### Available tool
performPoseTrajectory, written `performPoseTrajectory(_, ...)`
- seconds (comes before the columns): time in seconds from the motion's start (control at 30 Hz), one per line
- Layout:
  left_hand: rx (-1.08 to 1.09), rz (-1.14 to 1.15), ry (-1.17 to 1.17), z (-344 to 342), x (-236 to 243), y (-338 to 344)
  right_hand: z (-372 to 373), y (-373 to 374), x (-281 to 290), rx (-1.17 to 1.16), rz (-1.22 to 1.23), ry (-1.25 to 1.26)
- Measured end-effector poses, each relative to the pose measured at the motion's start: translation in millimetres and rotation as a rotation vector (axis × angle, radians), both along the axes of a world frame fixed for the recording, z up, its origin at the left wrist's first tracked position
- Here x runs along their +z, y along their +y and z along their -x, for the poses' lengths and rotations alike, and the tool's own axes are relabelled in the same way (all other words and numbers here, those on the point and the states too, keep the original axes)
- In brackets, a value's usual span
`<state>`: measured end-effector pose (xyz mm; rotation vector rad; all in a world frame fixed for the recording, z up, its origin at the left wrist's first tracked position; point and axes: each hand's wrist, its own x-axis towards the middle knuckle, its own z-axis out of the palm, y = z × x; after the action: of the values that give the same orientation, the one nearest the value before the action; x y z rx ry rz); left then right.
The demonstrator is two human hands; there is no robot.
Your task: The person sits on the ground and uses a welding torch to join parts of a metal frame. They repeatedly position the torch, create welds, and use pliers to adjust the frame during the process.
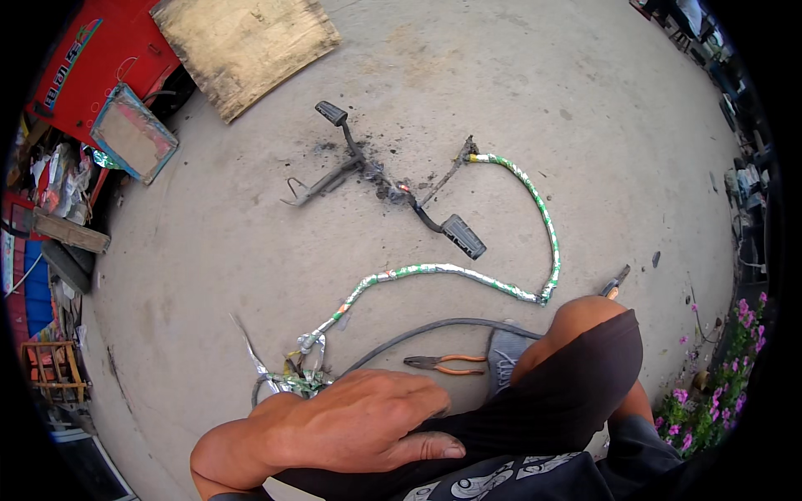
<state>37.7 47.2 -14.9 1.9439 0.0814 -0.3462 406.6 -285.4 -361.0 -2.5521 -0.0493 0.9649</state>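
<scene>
My left hand point(368, 422) rests on my dark-clothed thigh, thumb stretched out and fingers hanging loosely with their tips partly hidden. It holds nothing. Beyond my bent knee only part of my right arm point(637, 405) shows; the right hand is hidden. Near that knee an orange-handled tool point(614, 288) sticks out, partly covered. Pliers point(447, 365) with orange handles lie beside my grey shoe point(506, 355). A cable wrapped in green-and-silver foil point(434, 269) loops across the ground, its far end meeting a thin rod point(443, 182). That rod reaches toward a dark crank with two pedals point(464, 236).
Black debris surrounds the crank. A black hose point(443, 324) curves near my foot, beside a crumpled foil bundle point(296, 380). At left stand a red vehicle point(109, 63), a wooden board point(246, 50) and piled scrap. Pink flowers point(718, 392) grow at right.
</scene>
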Motion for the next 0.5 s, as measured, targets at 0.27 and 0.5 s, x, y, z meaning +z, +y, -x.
performPoseTrajectory(0.27,0.001,-0.044,-0.058,1.6,-0.5,-2.5,15.5,128.4,58.6,0.241,-0.307,0.212)
performPoseTrajectory(0.5,-0.02,-0.01,0.026,0.5,6.6,-5.7,58.1,236.7,102.1,0.624,-0.388,0.045)
